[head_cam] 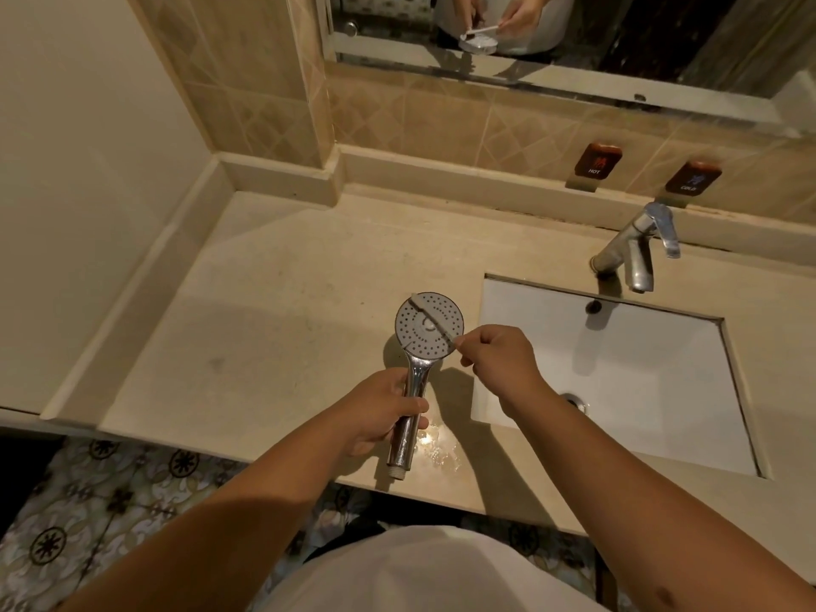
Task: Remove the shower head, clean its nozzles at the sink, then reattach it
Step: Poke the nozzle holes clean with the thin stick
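Note:
A chrome shower head [429, 325], detached from any hose, is held over the beige counter with its round nozzle face turned up. My left hand [383, 410] grips its chrome handle near the middle. My right hand [496, 354] pinches the end of a thin white toothbrush [435, 323], which lies diagonally across the nozzle face with its head at the upper left rim. The threaded end of the handle points toward the counter's front edge.
A white sink basin [627, 373] is set into the counter [282, 311] to the right, with a chrome faucet [636, 249] behind it. Water is pooled on the counter by the handle's end. A mirror [552, 33] hangs on the tiled wall. Patterned floor lies below.

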### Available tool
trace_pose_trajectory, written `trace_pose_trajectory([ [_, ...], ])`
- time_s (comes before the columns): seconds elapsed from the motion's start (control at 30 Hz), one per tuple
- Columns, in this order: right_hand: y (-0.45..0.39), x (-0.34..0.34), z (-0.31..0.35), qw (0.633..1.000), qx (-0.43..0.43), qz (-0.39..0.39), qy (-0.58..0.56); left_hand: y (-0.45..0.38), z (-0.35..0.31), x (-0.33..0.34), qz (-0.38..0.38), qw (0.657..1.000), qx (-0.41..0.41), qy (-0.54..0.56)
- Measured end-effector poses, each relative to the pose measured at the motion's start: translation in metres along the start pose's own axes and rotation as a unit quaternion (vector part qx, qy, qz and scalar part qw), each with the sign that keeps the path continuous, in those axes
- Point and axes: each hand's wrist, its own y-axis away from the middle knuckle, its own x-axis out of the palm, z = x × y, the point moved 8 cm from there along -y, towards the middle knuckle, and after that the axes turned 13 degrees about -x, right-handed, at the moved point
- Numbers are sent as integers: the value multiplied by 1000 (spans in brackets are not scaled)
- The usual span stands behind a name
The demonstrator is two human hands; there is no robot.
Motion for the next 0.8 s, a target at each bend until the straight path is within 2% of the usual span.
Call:
trace_pose_trajectory([
  [0.1, 2, 5, 1, 999, -7, 20, 24, 1, 2, -3, -7, 1000, -1, 6],
  [0.23, -7, -11, 3, 1000, -4, -26, 3, 3, 4, -6, -6, 1000, 3, -5],
  [0.37, -1, 3, 2, 999, -14, 20, 24, 2, 4, -10, -12, 1000, 6, 2],
  [0.5, -6, -10, 0, 1000, -1, -26, -2, 1, 0, -10, -11, 1000, 7, -8],
  [0.67, 2, 6, 2, 998, -28, 36, 41, 0, -1, -10, -17, 1000, 7, -3],
  [0.8, -7, -12, 4, 999, -31, -11, 41, 0, -5, -9, -15, 1000, 4, -6],
])
